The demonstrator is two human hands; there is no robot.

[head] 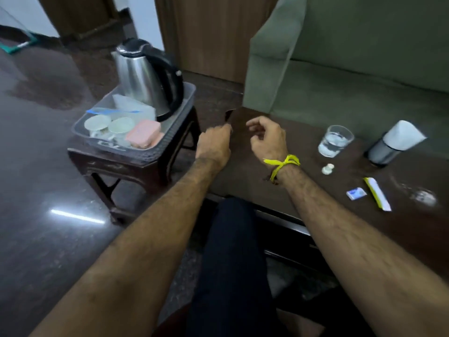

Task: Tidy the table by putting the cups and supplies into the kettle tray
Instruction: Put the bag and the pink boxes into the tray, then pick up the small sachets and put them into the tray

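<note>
The clear plastic kettle tray (187, 98) sits on a small dark stool to the left. It holds a steel kettle (141, 76), two white cups (98, 124) (121, 125), a pink packet (144, 133) and a blue-striped clear bag (114, 111). My left hand (213, 144) hovers at the table's left edge, fingers pinched on a small dark item (228, 116) that I cannot identify. My right hand (267, 139) is beside it over the table, fingers curled and apart, holding nothing. On the table lie a glass of water (335, 141), a blue-white sachet (356, 193) and a yellow-white stick sachet (377, 193).
A steel tumbler capped with white paper (393, 144) stands at the table's far right. A small white knob-like piece (327, 169) lies near the glass, and a blurred clear glass (424, 197) is at the right edge. A green sofa (352, 69) is behind the dark table (315, 215). My knee is below.
</note>
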